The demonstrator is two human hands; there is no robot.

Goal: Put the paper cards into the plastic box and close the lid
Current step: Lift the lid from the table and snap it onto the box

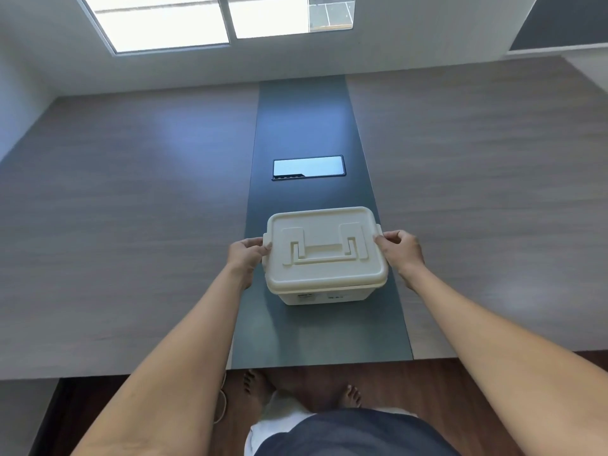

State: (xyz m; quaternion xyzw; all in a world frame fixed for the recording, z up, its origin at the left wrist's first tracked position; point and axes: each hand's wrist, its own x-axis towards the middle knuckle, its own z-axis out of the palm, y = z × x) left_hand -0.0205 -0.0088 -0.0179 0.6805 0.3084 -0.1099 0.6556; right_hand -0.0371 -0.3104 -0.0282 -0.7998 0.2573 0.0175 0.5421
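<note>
Cream plastic box (324,296) standing upright on the dark grey centre strip (306,126) of a wood-grain table (131,192), a little below the middle of the view. Lid (325,248) seated flat on top, carry handle (324,251) folded down into its recess. Paper cards nowhere visible; contents of the box hidden by the lid.

Left hand (245,260) at 9 o'clock from the lid, fingers (260,248) curled against the lid's left edge by the side latch (265,240), palm alongside the box wall. Right hand (403,250) at 3 o'clock, fingertips (381,240) pinching the right side latch (378,230) at the lid's rim. Both hands clasped on the lid's opposite short ends, box lying squarely between them, forearms reaching in from 7 and 5 o'clock. Cannot tell whether the latches are snapped home.

At 12 o'clock from the box, well apart on the same strip, a black-framed rectangular panel (308,167) set flush into the surface, reflecting light. Window (217,18) beyond the far table edge at 12 o'clock. Bare feet (255,386) on dark wood floor (411,386) at 6 o'clock, below the near table edge.
</note>
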